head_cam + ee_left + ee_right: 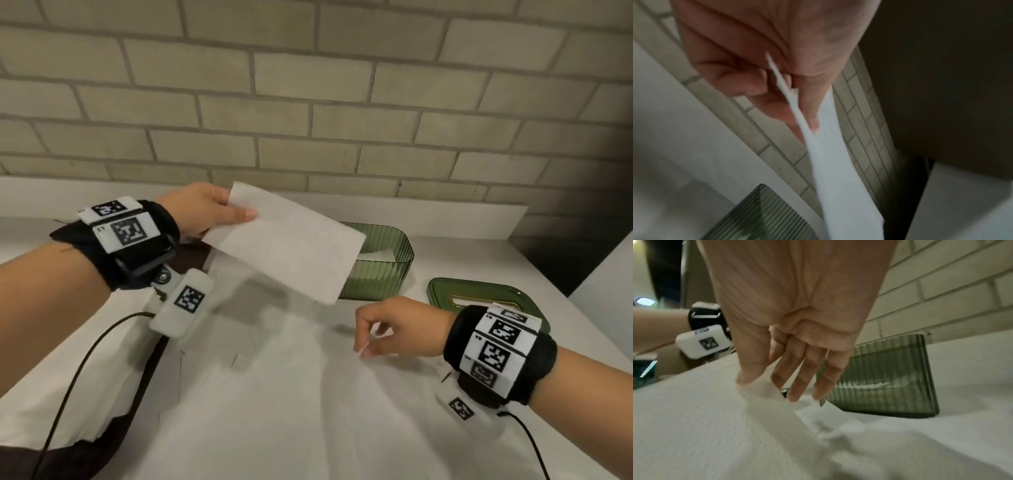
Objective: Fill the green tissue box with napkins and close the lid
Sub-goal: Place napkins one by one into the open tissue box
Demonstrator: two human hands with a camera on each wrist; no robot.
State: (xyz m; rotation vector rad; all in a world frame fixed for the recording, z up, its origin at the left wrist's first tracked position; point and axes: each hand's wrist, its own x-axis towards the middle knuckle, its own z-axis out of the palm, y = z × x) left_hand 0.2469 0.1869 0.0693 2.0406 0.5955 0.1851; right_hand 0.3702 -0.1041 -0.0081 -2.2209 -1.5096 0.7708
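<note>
A person's left hand [202, 209] pinched one corner of a white napkin [291, 246] between thumb and fingers [748, 84], holding the sheet in the air at about 10 o'clock from the open green box [387, 260], which it partly hid in the head view. The box stood on the white counter [513, 308] at about 12 o'clock from the person, near the brick wall [308, 102]. White paper showed inside it, lying low behind the ribbed wall, so the filling appeared begun but far from finished.

The lid [479, 294] lay flat on the counter at roughly 4 o'clock from the box, apart from it, its slot facing up. It had not yet been put on.

The right hand [397, 329] was down at about 6 o'clock from the box, over a spread of white napkins [274, 394] covering the near counter. Its thumb and first finger met at a paper edge there, and the other fingers [803, 382] hung loosely curled. Whether it had a firm hold of a sheet could not be told, as the pictures were blurred at that spot.

Judged from this, the held napkin had still to go into the box, many more sheets lay waiting, and closing the lid remained the last step.
</note>
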